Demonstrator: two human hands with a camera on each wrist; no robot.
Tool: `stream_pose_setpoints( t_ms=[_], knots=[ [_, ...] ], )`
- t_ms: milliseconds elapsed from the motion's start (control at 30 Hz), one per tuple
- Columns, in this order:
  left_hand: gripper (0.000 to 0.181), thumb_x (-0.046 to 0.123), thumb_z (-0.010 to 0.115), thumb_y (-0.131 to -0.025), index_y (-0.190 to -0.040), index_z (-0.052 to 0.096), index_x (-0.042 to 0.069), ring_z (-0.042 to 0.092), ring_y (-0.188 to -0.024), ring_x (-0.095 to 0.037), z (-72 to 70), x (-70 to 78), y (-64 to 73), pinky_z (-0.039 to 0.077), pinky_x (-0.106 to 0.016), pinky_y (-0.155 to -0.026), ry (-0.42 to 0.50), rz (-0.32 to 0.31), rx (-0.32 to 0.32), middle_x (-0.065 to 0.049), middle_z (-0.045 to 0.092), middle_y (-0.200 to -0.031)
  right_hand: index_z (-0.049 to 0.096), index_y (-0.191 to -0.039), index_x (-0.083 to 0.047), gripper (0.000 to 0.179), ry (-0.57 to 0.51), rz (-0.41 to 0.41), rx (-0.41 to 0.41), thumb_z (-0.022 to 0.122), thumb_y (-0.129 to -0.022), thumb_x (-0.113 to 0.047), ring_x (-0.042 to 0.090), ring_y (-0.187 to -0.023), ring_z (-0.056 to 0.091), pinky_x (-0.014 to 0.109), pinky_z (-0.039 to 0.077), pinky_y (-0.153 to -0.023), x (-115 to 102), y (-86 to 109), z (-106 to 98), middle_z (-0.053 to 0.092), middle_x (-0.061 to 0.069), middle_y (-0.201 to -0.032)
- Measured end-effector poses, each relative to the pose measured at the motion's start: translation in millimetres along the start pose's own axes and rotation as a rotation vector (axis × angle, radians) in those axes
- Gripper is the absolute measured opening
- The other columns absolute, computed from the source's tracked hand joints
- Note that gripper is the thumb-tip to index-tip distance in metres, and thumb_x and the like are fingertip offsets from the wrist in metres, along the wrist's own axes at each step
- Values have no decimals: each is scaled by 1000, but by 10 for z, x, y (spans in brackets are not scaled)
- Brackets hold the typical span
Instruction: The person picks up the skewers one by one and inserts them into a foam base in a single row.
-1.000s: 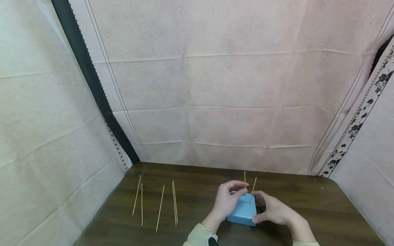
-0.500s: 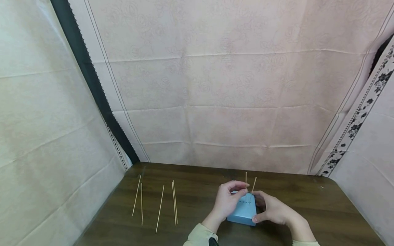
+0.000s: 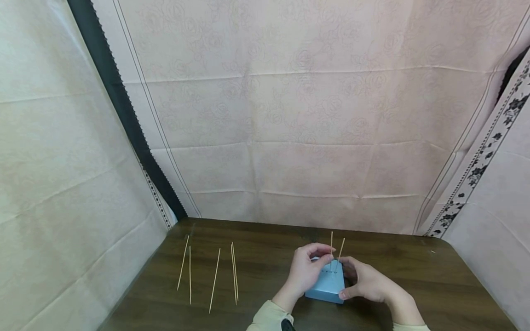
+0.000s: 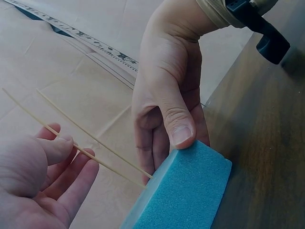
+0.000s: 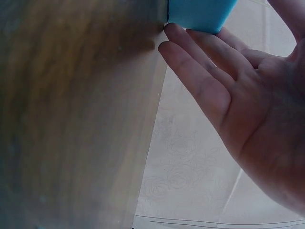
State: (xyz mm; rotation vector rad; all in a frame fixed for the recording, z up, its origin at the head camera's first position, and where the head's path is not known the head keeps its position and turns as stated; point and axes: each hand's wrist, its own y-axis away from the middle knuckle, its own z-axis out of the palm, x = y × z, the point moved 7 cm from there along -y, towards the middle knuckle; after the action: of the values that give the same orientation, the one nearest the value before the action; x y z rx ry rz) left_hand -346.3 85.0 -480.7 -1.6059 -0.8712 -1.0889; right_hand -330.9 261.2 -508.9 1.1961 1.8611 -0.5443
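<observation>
A blue foam block (image 3: 325, 292) with a row of dark marks across its top lies on the table. My left hand (image 3: 304, 271) pinches a thin wooden stick (image 3: 331, 240) between thumb and fingertips; the stick's lower end meets the block's top face in the left wrist view. Beside it, a second wooden stick (image 4: 95, 136) stands tilted in the block, untouched by the left hand. My right hand (image 3: 368, 281) grips the block from the right, its thumb (image 4: 182, 133) on one edge and its fingers along the far side. In the right wrist view, fingertips reach under the block (image 5: 200, 14).
Several thin wooden sticks lie apart on the left of the dark wooden table (image 3: 281, 248), among them a single stick (image 3: 215, 281) and a close pair (image 3: 235, 274). Pale patterned cloth (image 3: 306, 138) hangs behind the table and at both sides.
The stick in the left hand has shifted slightly to the right, and its lower end has moved along the row of marks. Both hands and the block stay nearly still.
</observation>
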Motion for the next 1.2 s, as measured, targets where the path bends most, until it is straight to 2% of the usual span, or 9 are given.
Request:
stream_pose_setpoints(
  t_ms=[267,600,733,900,1200],
  knots=[
    [16,9,77,-99,-113,82,15,69,-97,-3,18,28,-9,56,-26,-90,-31,6,-9,14,77,-104,42,-150,13,95,4,-21,1,97,-79,-18,54,-129,59,67,49,-104,-11,5,6,58,35,-143],
    [13,7,78,-98,-110,82,11,69,-93,-1,49,11,-26,56,-24,-88,-82,22,-20,-3,80,-105,41,-151,12,95,-20,-14,-11,97,-79,-18,54,-132,58,67,48,-106,4,9,10,57,34,-145],
    [13,7,79,-98,-111,81,9,69,-92,-1,55,6,-33,56,-24,-87,-96,22,-22,3,79,-103,41,-151,11,95,-22,-7,-11,97,-80,-18,54,-132,58,67,48,-105,12,7,8,57,34,-145],
    [10,12,80,-98,-107,82,16,68,-90,0,71,-35,-37,55,-24,-86,-122,14,-19,15,76,-98,40,-152,13,96,-29,-17,-15,96,-80,-17,55,-133,57,66,47,-106,5,12,16,56,35,-146],
    [8,14,81,-98,-104,83,18,67,-87,1,83,-58,-45,54,-24,-84,-145,-2,-16,14,76,-95,39,-152,13,97,-28,-14,-9,96,-80,-18,55,-133,56,66,47,-106,-9,18,10,56,36,-146]
  ],
)
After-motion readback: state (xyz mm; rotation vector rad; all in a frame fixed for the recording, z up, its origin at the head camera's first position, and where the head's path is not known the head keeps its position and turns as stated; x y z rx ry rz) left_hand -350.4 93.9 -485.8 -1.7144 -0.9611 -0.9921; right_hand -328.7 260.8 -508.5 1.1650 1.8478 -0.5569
